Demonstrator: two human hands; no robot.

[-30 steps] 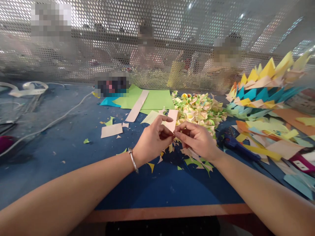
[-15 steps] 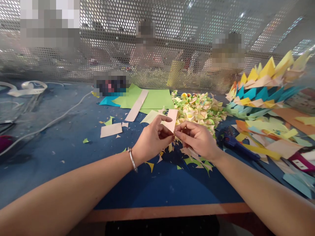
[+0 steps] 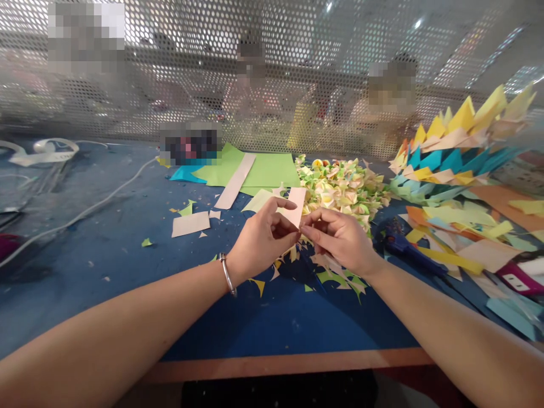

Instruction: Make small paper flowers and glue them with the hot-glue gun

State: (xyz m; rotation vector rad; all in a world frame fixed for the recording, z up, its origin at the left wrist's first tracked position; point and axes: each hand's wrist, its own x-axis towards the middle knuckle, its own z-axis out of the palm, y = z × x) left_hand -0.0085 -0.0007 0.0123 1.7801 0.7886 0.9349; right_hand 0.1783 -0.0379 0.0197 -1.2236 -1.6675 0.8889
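Pinching pale pink paper strip [image 3: 294, 205] — small, flat, upright

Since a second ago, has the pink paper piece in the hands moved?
No. The pink piece stays pinched between the left hand and right hand, at the same spot beside the pile of folded pieces.

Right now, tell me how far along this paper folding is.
Done: a pile of folded paper pieces lies behind the hands. In hand: the left hand and right hand pinch one pale pink paper piece between them. Left: uncut green sheets and a pale strip lie beyond.
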